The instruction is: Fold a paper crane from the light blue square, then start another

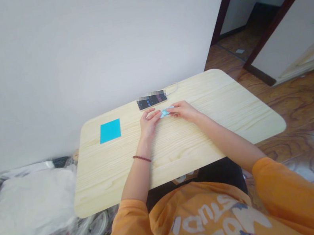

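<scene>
- left hand point(148, 122) and right hand point(182, 112) both pinch folded blue paper point(166, 112), narrow grip
- paper sits between hands, over desk point(109, 173), just before phone point(152, 101)
- cyan sheet point(109, 130) lies flat left of hands

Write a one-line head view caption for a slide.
Left hand and right hand hold folded blue paper on a wooden desk, near a phone and a blue square.

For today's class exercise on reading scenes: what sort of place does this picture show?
Probably a room in a home: a light pine desk against a white wall, a wood-patterned floor, and a dark-framed doorway leading to another room.
</scene>
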`<state>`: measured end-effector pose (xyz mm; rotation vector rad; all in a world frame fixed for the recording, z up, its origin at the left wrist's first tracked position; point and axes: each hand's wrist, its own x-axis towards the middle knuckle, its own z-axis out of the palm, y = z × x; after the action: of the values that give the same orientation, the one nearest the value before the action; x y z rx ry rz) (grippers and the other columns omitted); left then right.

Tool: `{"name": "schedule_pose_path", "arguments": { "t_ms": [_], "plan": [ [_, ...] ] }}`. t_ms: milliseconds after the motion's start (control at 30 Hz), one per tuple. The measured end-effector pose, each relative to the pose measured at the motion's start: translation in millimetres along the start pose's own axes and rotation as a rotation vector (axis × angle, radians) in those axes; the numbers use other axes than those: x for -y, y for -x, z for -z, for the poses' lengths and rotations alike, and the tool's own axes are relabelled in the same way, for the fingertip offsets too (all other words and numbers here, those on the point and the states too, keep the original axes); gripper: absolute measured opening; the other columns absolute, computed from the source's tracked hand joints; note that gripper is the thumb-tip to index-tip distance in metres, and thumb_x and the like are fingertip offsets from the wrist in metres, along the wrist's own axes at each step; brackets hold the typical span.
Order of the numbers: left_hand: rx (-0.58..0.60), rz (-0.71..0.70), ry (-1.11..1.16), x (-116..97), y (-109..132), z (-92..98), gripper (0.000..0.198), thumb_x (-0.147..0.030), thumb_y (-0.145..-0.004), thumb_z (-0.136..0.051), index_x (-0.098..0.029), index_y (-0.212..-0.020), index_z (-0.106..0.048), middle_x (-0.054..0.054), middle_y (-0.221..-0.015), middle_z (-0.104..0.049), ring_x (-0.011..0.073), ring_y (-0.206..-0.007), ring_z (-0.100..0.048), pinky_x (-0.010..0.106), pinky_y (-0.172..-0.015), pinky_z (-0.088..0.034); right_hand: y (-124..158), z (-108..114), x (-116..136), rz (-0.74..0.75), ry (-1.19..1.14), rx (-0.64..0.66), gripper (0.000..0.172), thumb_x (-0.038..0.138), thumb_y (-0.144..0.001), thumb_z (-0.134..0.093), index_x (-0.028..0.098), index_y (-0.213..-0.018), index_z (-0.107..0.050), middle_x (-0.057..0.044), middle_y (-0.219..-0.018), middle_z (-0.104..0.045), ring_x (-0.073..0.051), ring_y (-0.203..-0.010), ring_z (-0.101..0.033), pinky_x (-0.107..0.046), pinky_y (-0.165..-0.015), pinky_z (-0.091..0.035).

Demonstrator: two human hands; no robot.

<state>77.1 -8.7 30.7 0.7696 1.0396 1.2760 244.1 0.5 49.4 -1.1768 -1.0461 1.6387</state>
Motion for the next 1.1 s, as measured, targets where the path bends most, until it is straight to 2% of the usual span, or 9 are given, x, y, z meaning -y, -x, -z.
{"name": "schedule_pose_path", "arguments": {
  "t_ms": [100,300,500,600,700,800,933,1033,1100],
  "plan": [
    [-0.01,0.044,0.051,-2.0,-1.4,0.0,0.039,-0.012,-0.057,-0.079,-0.017,-0.089,-0.057,0.003,-0.082,-0.07,0.0121,-0.074,-0.067,0.028,-0.078,-0.052,-1.4,-0.1,3.2,-0.088,-0.122,0.037,0.017,0.019,-0.061,-0.078,0.012,-0.063,-0.063,0.0,-0.056,-0.06,-0.005,-0.05,-0.046,-0.017,-0.042,-0.033],
    [-0.001,0.09,0.099,-4.9,-3.6,-2.3,0.03,-0.008,-0.067,-0.072,-0.019,-0.091,-0.058,0.001,-0.088,-0.068,0.0113,-0.086,-0.066,0.025,-0.084,-0.053,-3.3,0.2,8.7,-0.29,-0.443,0.135,0.013,0.012,-0.081,-0.058,0.014,-0.069,-0.056,0.002,-0.056,-0.052,-0.003,-0.046,-0.04,-0.011,-0.035,-0.024],
    [0.065,0.09,0.136,-6.6,-4.3,1.6,0.036,-0.002,-0.071,-0.064,-0.023,-0.1,-0.059,0.001,-0.101,-0.066,0.0109,-0.094,-0.065,0.024,-0.088,-0.052,-9.0,7.5,7.7,-0.174,-0.368,0.171,0.014,0.018,-0.083,-0.059,0.016,-0.071,-0.052,0.004,-0.055,-0.045,-0.004,-0.044,-0.035,-0.013,-0.032,-0.024],
    [0.08,0.083,0.129,-5.4,-4.2,3.6,0.039,-0.002,-0.069,-0.066,-0.022,-0.101,-0.06,0.002,-0.099,-0.066,0.0112,-0.092,-0.065,0.025,-0.089,-0.052,-10.8,11.9,8.9,-0.178,-0.352,0.132,0.017,0.018,-0.081,-0.061,0.017,-0.067,-0.051,0.005,-0.053,-0.04,-0.004,-0.042,-0.031,-0.013,-0.031,-0.022],
    [0.044,0.062,0.129,-3.1,-5.5,4.2,0.038,-0.004,-0.067,-0.069,-0.021,-0.099,-0.06,0.002,-0.094,-0.065,0.0099,-0.087,-0.065,0.025,-0.088,-0.052,-11.6,15.0,9.3,-0.182,-0.334,0.092,0.017,0.016,-0.076,-0.065,0.016,-0.065,-0.052,0.005,-0.052,-0.042,-0.004,-0.042,-0.031,-0.014,-0.032,-0.021],
    [0.005,0.04,0.124,-1.9,-8.1,4.0,0.036,-0.008,-0.066,-0.071,-0.022,-0.098,-0.06,0.0,-0.092,-0.065,0.008,-0.084,-0.064,0.023,-0.086,-0.052,-12.3,16.5,6.0,-0.076,-0.172,0.04,0.02,0.021,-0.066,-0.073,0.016,-0.062,-0.054,0.005,-0.051,-0.046,-0.004,-0.044,-0.035,-0.016,-0.035,-0.023],
    [0.002,0.026,0.128,-2.9,-9.3,3.3,0.035,-0.01,-0.067,-0.072,-0.022,-0.097,-0.061,-0.001,-0.087,-0.065,0.0064,-0.078,-0.064,0.022,-0.083,-0.052,-11.6,14.7,-0.2,0.181,0.194,-0.031,0.022,0.03,-0.058,-0.075,0.014,-0.066,-0.062,0.002,-0.058,-0.056,-0.007,-0.049,-0.043,-0.02,-0.045,-0.031],
    [0.031,0.044,0.135,-3.0,-8.3,2.7,0.034,-0.01,-0.066,-0.072,-0.02,-0.096,-0.062,0.0,-0.084,-0.066,0.007,-0.075,-0.064,0.023,-0.081,-0.052,-7.6,11.1,0.2,0.398,0.369,-0.001,0.03,0.026,-0.061,-0.07,0.017,-0.089,-0.068,-0.003,-0.087,-0.067,-0.011,-0.066,-0.053,-0.022,-0.055,-0.039],
    [0.03,0.054,0.134,-2.0,-8.6,2.6,0.031,-0.009,-0.067,-0.071,-0.018,-0.095,-0.062,0.0,-0.083,-0.066,0.0071,-0.074,-0.063,0.023,-0.08,-0.052,-3.8,8.8,2.9,0.514,0.432,0.062,0.035,0.022,-0.065,-0.065,0.021,-0.099,-0.068,-0.004,-0.105,-0.065,-0.013,-0.081,-0.055,-0.023,-0.062,-0.042]
  ]
}}
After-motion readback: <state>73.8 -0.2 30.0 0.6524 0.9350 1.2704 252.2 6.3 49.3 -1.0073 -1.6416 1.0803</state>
